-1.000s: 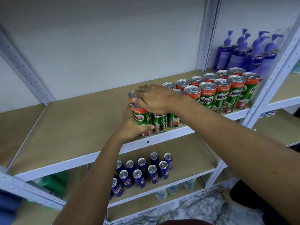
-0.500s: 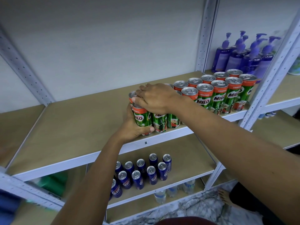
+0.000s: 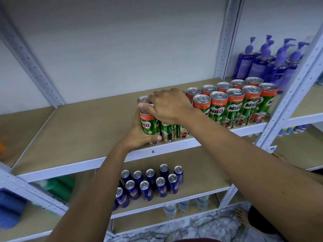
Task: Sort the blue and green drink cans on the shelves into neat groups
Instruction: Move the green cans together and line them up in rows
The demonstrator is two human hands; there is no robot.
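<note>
Several green Milo cans [image 3: 234, 105] stand in two rows on the upper shelf [image 3: 78, 130], running from the middle to the right post. At the left end of the rows, my left hand [image 3: 139, 137] cups the front corner can [image 3: 148, 124] from the side and below, thumb curled along its base. My right hand [image 3: 167, 106] lies over the tops of the end cans, fingers curled around their rims. Several blue cans [image 3: 150, 184] stand in rough rows on the shelf below.
Purple pump bottles [image 3: 267, 62] stand at the back right behind the green cans. Water bottles [image 3: 185, 206] sit on the lowest shelf. White metal posts [image 3: 227, 37] frame the bays. A green object [image 3: 59, 187] and a blue object [image 3: 10, 210] lie at the lower left.
Both hands keep their hold on the end green cans; the view has shifted slightly, and the cans look barely moved.
</note>
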